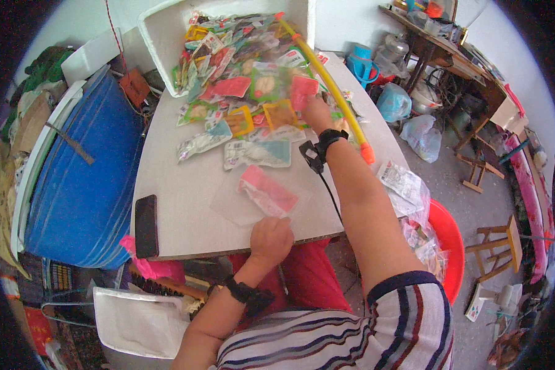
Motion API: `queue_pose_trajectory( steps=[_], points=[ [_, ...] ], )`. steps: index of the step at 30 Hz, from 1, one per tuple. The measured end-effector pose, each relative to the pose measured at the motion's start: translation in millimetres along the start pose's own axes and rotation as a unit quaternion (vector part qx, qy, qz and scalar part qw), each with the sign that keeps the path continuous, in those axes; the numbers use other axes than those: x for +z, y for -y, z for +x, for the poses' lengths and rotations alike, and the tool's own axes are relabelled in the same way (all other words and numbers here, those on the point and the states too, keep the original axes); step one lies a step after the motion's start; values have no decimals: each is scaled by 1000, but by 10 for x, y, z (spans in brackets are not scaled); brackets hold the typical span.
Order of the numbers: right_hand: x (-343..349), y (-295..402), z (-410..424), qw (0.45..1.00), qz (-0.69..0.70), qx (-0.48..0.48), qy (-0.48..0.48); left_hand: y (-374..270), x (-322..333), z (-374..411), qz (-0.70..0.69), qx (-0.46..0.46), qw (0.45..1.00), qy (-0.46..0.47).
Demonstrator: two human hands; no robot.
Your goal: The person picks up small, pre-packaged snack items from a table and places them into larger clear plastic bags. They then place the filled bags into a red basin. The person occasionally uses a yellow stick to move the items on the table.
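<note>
My right hand (318, 113) reaches to the right side of a heap of small food packets, its fingers at a red packet (304, 90); whether it grips that packet is partly hidden. My left hand (272, 238) rests at the table's near edge, fingers curled at the lower end of a clear plastic bag (231, 208). A pink and white packet (266, 192) lies on or in that bag; which, I cannot tell. Beyond it lie a white and teal packet (257, 154) and yellow-edged packets (280, 115). The heap spills out of a white foam box (159, 51) lying open towards me.
A yellow tube with orange ends (333, 88) lies along the heap's right side. A black phone (146, 225) sits at the table's left corner. Right of the table stands a red tub (453, 259) with filled bags; a blue barrel (88, 175) is on the left.
</note>
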State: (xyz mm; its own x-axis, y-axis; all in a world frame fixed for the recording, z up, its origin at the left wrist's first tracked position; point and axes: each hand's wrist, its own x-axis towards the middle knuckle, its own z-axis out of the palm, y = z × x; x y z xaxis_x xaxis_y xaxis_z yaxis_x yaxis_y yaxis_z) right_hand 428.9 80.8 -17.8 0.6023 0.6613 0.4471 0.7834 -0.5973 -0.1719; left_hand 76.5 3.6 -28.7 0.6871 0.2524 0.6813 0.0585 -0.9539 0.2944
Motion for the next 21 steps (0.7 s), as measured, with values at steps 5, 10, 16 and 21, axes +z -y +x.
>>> queue_pose_trajectory(
  steps=[5,10,16,21],
  points=[
    [-328,343,-136,998,38,42,9,7,-28,-33,12,-2,1000,22],
    [-343,272,-156,985,62,41,155,-42,-28,1,15,3,999,33],
    [-693,417,-464,971,42,-33,234,-5,10,-26,25,7,1000,12],
    [-662,435,-806,969,-33,-105,222,12,37,-25,36,8,999,19]
  ],
)
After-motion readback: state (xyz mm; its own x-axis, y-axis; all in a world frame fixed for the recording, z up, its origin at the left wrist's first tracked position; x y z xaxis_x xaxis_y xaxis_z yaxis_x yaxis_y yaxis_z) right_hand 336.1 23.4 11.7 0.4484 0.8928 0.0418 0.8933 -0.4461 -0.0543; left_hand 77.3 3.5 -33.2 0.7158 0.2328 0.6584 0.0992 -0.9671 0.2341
